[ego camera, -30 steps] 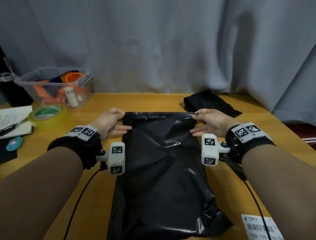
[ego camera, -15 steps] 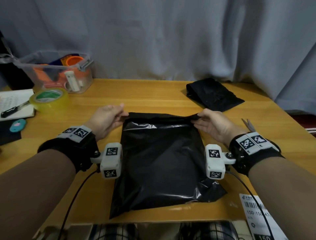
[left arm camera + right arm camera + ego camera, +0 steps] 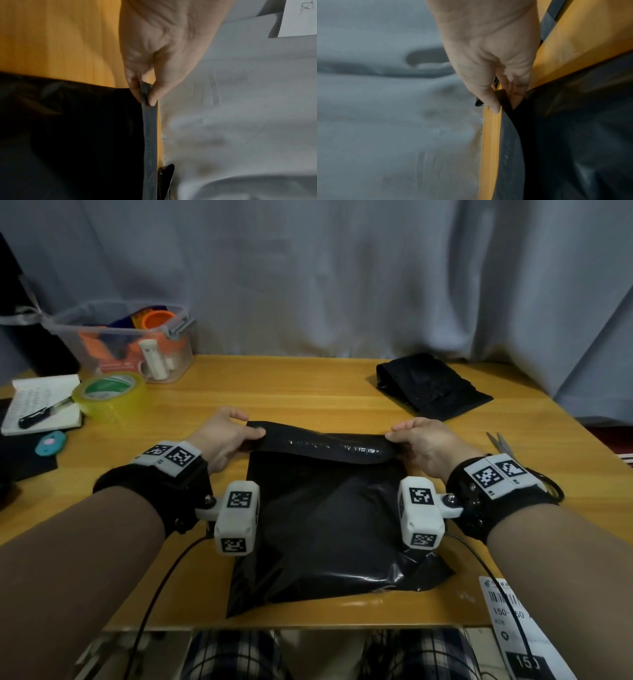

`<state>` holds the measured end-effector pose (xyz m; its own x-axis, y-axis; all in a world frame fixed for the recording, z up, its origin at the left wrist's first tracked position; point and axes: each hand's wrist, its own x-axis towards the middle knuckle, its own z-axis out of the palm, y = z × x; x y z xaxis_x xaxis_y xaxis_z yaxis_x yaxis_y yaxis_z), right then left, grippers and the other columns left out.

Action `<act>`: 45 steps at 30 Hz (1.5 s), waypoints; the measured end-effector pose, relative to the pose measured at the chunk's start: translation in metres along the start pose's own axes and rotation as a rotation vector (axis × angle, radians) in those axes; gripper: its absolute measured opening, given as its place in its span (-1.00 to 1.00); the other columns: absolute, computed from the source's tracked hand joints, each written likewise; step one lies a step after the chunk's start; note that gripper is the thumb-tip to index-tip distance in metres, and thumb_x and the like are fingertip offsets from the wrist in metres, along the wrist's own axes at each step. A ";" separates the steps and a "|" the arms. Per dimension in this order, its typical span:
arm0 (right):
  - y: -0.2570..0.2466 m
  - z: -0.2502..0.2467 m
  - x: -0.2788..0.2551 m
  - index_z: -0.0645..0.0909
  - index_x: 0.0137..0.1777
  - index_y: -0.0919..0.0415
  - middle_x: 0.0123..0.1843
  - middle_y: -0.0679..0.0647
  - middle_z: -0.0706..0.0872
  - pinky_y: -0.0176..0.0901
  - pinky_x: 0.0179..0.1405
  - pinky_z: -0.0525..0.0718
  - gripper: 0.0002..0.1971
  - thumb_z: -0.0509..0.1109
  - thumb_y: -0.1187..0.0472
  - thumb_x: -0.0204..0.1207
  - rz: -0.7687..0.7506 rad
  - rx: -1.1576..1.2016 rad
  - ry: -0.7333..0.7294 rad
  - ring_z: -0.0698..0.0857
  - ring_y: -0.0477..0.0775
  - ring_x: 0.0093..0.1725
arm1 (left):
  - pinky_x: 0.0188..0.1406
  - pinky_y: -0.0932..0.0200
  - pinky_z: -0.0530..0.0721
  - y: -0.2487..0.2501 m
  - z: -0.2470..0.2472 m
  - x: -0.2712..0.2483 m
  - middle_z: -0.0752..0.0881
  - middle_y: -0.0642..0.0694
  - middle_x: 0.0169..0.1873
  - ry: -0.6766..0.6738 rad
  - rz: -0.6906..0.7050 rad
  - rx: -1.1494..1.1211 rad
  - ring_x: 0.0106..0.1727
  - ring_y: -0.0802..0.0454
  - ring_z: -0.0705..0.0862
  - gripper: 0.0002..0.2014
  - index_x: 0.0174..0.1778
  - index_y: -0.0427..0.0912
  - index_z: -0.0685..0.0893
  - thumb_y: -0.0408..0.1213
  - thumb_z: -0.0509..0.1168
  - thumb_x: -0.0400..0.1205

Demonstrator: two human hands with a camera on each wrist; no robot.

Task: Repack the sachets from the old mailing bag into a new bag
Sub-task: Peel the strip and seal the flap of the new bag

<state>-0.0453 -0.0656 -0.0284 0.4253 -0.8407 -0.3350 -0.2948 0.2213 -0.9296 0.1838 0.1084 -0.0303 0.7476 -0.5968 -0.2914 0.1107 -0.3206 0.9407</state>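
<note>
A black plastic mailing bag (image 3: 325, 525) lies flat on the wooden table (image 3: 291, 392) in front of me, bulging slightly. Its top flap (image 3: 322, 445) is folded over toward me. My left hand (image 3: 227, 436) pinches the flap's left corner between thumb and fingers; in the left wrist view the left hand (image 3: 145, 93) grips the grey flap edge (image 3: 150, 128). My right hand (image 3: 416, 440) pinches the flap's right corner, and the right wrist view shows the right hand (image 3: 503, 100) on the bag (image 3: 573, 135). A second black bag (image 3: 431, 385) lies folded at the back right. No sachets show.
A clear box (image 3: 133, 344) of supplies stands at the back left, with a tape roll (image 3: 109, 393), a notepad and pen (image 3: 41, 405) beside it. Scissors (image 3: 501, 445) lie at the right edge. A shipping label (image 3: 513, 621) hangs at the near right corner. A grey curtain hangs behind.
Both hands have drawn the bag's top edge toward me and folded it over as a flap. The bag now lies shorter on the table, and the view has tilted down.
</note>
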 end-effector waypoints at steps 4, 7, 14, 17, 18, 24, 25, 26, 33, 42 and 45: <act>-0.004 0.001 -0.002 0.67 0.03 0.27 0.01 0.20 0.69 -0.13 -0.04 0.69 -0.81 0.37 0.49 0.49 0.013 0.038 -0.068 0.67 0.12 0.02 | 0.21 -0.20 0.66 0.001 -0.007 -0.002 0.67 -0.32 0.02 0.042 0.060 0.083 0.08 -0.26 0.68 -0.71 -0.18 -0.01 0.51 -0.42 0.49 0.45; -0.008 0.004 -0.005 0.67 0.20 0.35 0.08 0.19 0.66 -0.24 -0.14 0.62 -0.71 0.30 0.51 0.53 -0.006 0.081 -0.047 0.61 0.12 0.10 | -0.24 0.10 0.77 0.005 -0.010 -0.004 0.64 -0.24 -0.14 -0.002 0.045 0.094 -0.19 -0.13 0.67 -0.73 -0.19 -0.07 0.51 -0.46 0.45 0.49; -0.005 0.007 -0.002 0.68 0.20 0.35 0.06 0.20 0.62 -0.29 -0.31 0.56 -0.68 0.21 0.54 0.55 0.023 0.190 -0.001 0.57 0.07 -0.11 | -0.61 0.36 0.68 0.010 -0.013 -0.013 0.58 -0.18 -0.20 -0.136 -0.095 0.037 -0.23 0.02 0.64 -0.74 -0.14 -0.18 0.44 -0.64 0.29 0.56; -0.003 0.006 -0.003 0.67 0.22 0.33 -0.03 0.16 0.64 -0.30 -0.34 0.54 -0.64 0.19 0.56 0.54 0.015 0.231 -0.001 0.58 0.03 -0.18 | -0.59 0.37 0.68 0.009 -0.014 -0.016 0.58 -0.17 -0.22 -0.176 -0.119 0.039 -0.22 0.03 0.64 -0.76 -0.16 -0.20 0.46 -0.64 0.26 0.57; -0.002 0.006 -0.004 0.67 0.23 0.33 -0.03 0.15 0.65 -0.29 -0.31 0.55 -0.65 0.21 0.55 0.54 0.010 0.238 -0.010 0.59 0.03 -0.17 | -0.58 0.37 0.68 0.008 -0.014 -0.016 0.58 -0.17 -0.23 -0.186 -0.115 0.034 -0.22 0.03 0.63 -0.78 -0.17 -0.21 0.47 -0.64 0.25 0.58; -0.004 -0.002 -0.011 0.58 0.33 0.24 -0.01 0.15 0.63 -0.21 -0.26 0.60 -0.57 0.35 0.52 0.48 0.028 0.187 -0.182 0.61 0.07 -0.07 | -0.40 0.41 0.72 0.004 -0.012 -0.015 0.70 -0.15 -0.14 -0.213 -0.038 0.018 -0.13 0.07 0.68 -0.84 -0.08 -0.22 0.65 -0.54 0.24 0.62; -0.004 -0.003 -0.012 0.57 0.34 0.22 0.00 0.15 0.62 -0.21 -0.28 0.59 -0.55 0.33 0.54 0.48 0.033 0.161 -0.195 0.60 0.09 -0.07 | -0.33 0.37 0.74 0.004 -0.012 -0.015 0.72 -0.15 -0.10 -0.221 -0.030 0.037 -0.11 0.06 0.69 -0.84 -0.06 -0.20 0.67 -0.52 0.25 0.62; -0.004 -0.004 -0.011 0.55 0.36 0.22 -0.01 0.16 0.60 -0.21 -0.29 0.58 -0.55 0.30 0.55 0.50 0.034 0.143 -0.196 0.59 0.08 -0.08 | -0.23 0.31 0.75 0.003 -0.012 -0.014 0.73 -0.15 -0.06 -0.227 -0.025 0.061 -0.09 0.04 0.70 -0.84 -0.04 -0.16 0.69 -0.49 0.27 0.61; 0.005 -0.003 -0.007 0.55 0.38 0.29 0.06 0.16 0.57 -0.27 -0.24 0.61 -0.56 0.22 0.59 0.54 -0.017 0.087 -0.155 0.57 0.01 -0.13 | 0.25 0.20 0.37 0.005 -0.008 -0.016 0.65 -0.06 0.24 -0.235 0.062 0.303 0.28 0.04 0.52 -0.70 0.21 -0.06 0.70 -0.36 0.37 0.57; 0.013 0.001 -0.005 0.51 0.41 0.33 0.08 0.07 0.57 -0.30 -0.16 0.69 -0.58 0.30 0.51 0.55 -0.083 0.000 -0.125 0.61 -0.07 -0.09 | 0.07 0.35 0.42 0.008 0.002 -0.017 0.61 -0.02 0.14 -0.190 0.154 0.347 0.15 0.10 0.57 -0.68 0.27 -0.14 0.65 -0.38 0.36 0.59; 0.014 0.003 -0.004 0.52 0.40 0.32 0.12 0.10 0.54 -0.40 -0.32 0.69 -0.59 0.30 0.51 0.55 -0.080 0.057 -0.125 0.60 -0.06 -0.12 | -0.06 0.47 0.43 0.007 0.005 -0.018 0.60 -0.02 0.11 -0.173 0.175 0.341 -0.01 0.22 0.56 -0.69 0.28 -0.17 0.65 -0.39 0.34 0.61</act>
<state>-0.0490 -0.0573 -0.0407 0.5500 -0.7892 -0.2732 -0.2085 0.1870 -0.9600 0.1677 0.1130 -0.0191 0.6116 -0.7693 -0.1848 -0.2530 -0.4114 0.8756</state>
